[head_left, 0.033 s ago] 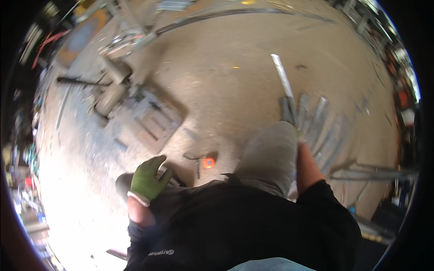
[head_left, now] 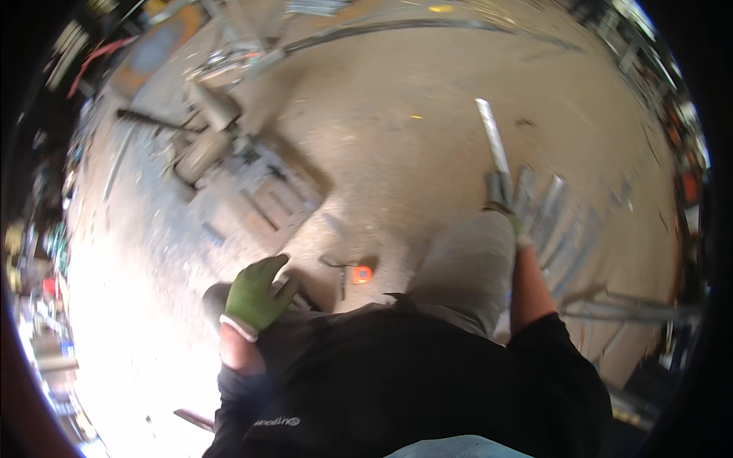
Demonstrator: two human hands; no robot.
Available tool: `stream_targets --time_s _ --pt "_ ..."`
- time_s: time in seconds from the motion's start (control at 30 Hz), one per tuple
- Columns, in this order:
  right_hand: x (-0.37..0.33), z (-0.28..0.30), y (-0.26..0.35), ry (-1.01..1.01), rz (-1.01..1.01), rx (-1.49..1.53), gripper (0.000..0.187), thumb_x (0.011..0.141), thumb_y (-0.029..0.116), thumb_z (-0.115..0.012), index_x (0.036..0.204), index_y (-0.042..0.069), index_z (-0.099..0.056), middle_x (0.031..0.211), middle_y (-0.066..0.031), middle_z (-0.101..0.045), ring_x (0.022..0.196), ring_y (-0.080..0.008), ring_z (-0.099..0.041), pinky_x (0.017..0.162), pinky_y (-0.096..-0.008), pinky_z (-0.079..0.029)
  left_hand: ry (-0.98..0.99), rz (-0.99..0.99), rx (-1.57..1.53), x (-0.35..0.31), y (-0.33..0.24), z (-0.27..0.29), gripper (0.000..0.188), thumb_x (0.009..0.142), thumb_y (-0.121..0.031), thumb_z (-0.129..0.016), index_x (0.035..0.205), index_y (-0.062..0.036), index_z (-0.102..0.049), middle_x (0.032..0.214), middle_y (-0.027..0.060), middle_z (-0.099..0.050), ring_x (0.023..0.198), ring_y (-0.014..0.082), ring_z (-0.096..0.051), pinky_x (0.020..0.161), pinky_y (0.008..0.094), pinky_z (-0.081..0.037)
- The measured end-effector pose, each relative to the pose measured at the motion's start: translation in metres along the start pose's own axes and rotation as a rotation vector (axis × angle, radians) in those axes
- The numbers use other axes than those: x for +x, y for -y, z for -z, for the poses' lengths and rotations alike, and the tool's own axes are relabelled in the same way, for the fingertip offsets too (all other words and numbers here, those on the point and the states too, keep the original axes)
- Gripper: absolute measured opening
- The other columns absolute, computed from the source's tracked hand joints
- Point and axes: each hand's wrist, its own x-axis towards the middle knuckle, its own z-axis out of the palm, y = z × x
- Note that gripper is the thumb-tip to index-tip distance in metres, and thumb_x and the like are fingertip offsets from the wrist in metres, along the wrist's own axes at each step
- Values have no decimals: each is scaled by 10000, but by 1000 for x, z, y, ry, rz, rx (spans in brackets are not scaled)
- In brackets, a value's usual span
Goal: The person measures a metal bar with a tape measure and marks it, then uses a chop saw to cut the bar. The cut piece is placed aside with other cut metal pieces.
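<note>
Right hand (head_left: 502, 200) grips metal bar (head_left: 491, 136), long axis pointing forward.

Blown-out glare lower left, blurred rim.

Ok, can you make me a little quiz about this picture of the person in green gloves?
1. True or false: the right hand grips a long grey metal strip.
2. What colour is the small bright object lying on the dusty concrete floor in front of the person: A blue, B orange-red, C white?
3. Fill in: the left hand, in its green glove, is held open and holds ____.

Key: 1 true. 2 B. 3 nothing; its fingers are spread and no tool shows in it.
</note>
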Motion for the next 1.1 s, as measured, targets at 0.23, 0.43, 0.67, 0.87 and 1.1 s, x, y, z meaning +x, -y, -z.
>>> stream_targets --time_s 0.23,0.43,0.67,0.87,1.1 --pt "-32 -64 159 84 204 7 471 1022 238 -690 1435 21 -625 1158 -32 -739 1064 -131 -667 891 -304 -525 -231 146 18 -34 49 43 460 882 -251 -788 1289 -60 -692 1174 193 -751 1060 402 -715 912 478 -578" --pt "-82 -119 201 203 544 -506 372 984 180 -716 1331 49 -693 1137 -103 -756 1021 -240 -715 900 -375 -565 -359 226 138 -31 132 65 415 924 -326 -760 1247 -67 -717 1168 189 -759 1065 407 -714 923 488 -582" --pt "-90 -167 203 273 699 -969 391 912 211 -769 1278 81 -728 1161 -185 -754 1059 -362 -730 942 -435 -574 -273 404 132 55 230 89 309 939 -319 -642 1043 -31 -685 1107 227 -739 1021 429 -709 886 517 -572" --pt "-80 -166 201 326 500 -848 452 939 225 -754 1337 16 -705 1243 -164 -764 1156 -272 -730 1012 -388 -557 -297 399 256 140 302 100 437 978 -339 -593 1310 -73 -695 1199 211 -739 1110 419 -693 961 504 -556" --pt "-64 -171 197 330 423 -925 454 941 224 -748 1327 -10 -707 1257 -175 -760 1174 -273 -722 1048 -391 -547 -189 386 577 198 345 89 447 1054 -421 -480 1241 -152 -785 1502 106 -617 1429 337 -522 1210 440 -403"
